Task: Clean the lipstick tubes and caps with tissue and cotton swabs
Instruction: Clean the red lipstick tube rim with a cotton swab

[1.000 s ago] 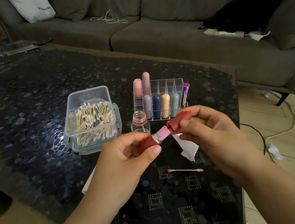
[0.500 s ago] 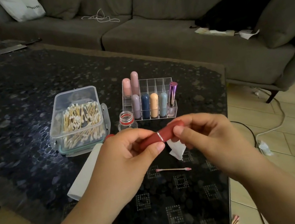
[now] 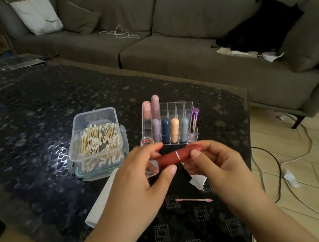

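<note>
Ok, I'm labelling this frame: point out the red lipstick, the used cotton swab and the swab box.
red lipstick (image 3: pixel 171 158): head view, on its body left of the silver ring.
used cotton swab (image 3: pixel 193 199): head view, mid-stick.
swab box (image 3: pixel 96 154): head view, near rim.

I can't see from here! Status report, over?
Both hands, left and right, hold the capped red lipstick. Nothing in the way. Over.

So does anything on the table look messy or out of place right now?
Only small things: a used cotton swab with pink-stained tips lies loose on the table, and a crumpled tissue sits just beyond it. Nothing looks spilled or broken.
</note>
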`<state>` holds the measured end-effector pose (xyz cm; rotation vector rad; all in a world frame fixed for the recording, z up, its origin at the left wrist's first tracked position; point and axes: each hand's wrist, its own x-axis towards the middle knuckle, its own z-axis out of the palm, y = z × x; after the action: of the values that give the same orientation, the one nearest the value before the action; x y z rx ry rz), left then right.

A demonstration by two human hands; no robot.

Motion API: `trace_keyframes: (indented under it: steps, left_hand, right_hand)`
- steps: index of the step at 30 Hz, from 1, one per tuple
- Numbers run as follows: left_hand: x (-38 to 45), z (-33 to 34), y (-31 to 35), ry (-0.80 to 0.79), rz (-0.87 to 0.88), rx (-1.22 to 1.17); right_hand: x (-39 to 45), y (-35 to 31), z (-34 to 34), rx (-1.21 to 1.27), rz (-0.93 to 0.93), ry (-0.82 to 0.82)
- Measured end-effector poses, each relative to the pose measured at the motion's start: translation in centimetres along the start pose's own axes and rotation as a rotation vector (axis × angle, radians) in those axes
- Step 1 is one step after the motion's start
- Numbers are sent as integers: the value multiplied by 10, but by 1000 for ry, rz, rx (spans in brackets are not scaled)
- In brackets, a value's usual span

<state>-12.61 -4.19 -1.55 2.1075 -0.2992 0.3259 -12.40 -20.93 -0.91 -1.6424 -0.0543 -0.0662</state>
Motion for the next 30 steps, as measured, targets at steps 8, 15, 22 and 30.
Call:
trace_keyframes:
  steps: [8,15,22,30]
  left_hand:
    - [52,-45,6,82,115,279]
    - [113,-48,-15,-118,175,705]
    - [134,-28,-43,-177,259,827]
    - [127,-27,-59,-200,253,825]
  right_hand:
    - [56,-50,1,-374,-136,215]
    - [151,-58,7,-873,-112,62]
    - [194,-34,17,-1118,-74,-84]
    - [203,-25,22,-1265,-18,-133]
